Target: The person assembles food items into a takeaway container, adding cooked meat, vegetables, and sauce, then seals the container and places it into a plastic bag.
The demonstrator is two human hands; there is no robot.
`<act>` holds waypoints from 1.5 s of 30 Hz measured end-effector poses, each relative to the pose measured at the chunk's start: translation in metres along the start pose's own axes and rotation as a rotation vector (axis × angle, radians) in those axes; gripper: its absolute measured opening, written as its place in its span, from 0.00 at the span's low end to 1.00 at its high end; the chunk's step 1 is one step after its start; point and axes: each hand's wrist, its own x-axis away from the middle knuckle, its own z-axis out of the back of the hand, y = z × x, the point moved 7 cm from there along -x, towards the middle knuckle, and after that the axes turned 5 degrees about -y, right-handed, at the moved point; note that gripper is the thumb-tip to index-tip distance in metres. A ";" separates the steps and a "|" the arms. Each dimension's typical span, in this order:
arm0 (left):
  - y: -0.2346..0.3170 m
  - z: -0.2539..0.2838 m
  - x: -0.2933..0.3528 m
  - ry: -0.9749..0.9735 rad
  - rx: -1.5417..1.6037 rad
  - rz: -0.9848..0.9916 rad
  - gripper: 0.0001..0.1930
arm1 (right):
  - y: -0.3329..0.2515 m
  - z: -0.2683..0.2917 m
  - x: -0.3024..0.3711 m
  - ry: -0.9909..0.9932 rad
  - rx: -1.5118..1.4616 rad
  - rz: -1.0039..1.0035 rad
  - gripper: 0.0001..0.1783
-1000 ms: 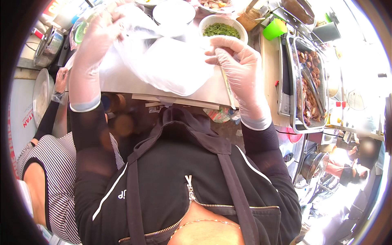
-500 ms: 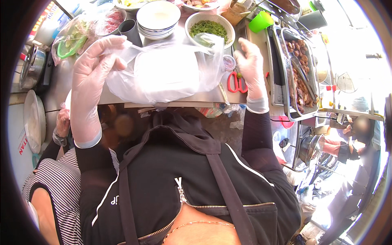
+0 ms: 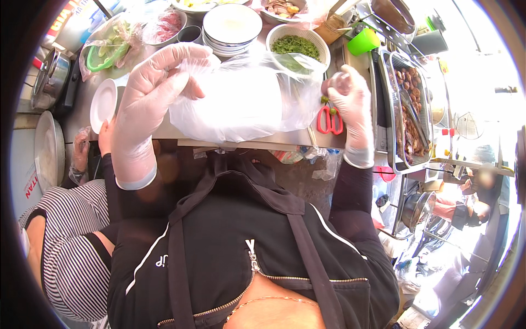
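Note:
A white container (image 3: pixel 249 101), its details washed out by glare, lies inside a clear plastic bag (image 3: pixel 298 109) at the table's front edge. Pinched at its upper left corner, the bag is held by my gloved left hand (image 3: pixel 153 101). Beyond the bag's right side, my gloved right hand (image 3: pixel 353 104) closes its fingers on a small clear round cup (image 3: pixel 341 82), whose contents I cannot make out. Red-handled scissors (image 3: pixel 329 122) lie just left of my right wrist.
Stacked white bowls (image 3: pixel 232 27) and a basket of chopped greens (image 3: pixel 298 44) stand behind the bag. On the right is a wire tray of grilled meat (image 3: pixel 408 109) with tongs on it. At my left, another person's hand (image 3: pixel 106 134) holds a white plate (image 3: pixel 103 104).
My right hand has closed on the small round cup, which was beside the bag, and lifted it away. The other person's white plate has come into view at the left.

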 end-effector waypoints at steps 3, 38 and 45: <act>-0.004 -0.008 0.005 0.040 0.040 0.025 0.18 | -0.072 0.054 -0.012 -0.085 -0.353 0.000 0.34; -0.025 -0.032 0.041 0.373 -0.173 -0.017 0.22 | 0.054 -0.125 0.102 -0.350 0.307 -0.143 0.12; -0.024 -0.049 0.044 0.412 -0.172 -0.033 0.22 | 0.058 -0.084 0.127 -0.396 0.226 -0.162 0.09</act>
